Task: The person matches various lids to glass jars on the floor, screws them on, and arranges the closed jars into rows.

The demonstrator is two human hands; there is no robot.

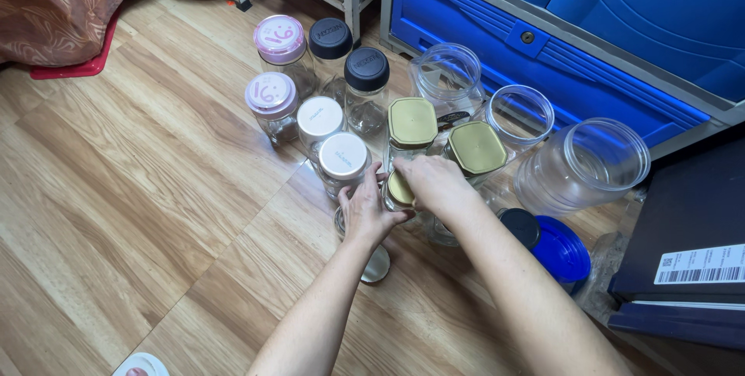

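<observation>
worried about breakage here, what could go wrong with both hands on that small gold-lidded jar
1. The jars stand packed close around the small jar; a nudge from the left hand or right hand could topple a neighbour.
2. The open jars by the blue cabinet are lidless and might tip or roll.
3. The loose lid under the left wrist could get knocked away.
</observation>
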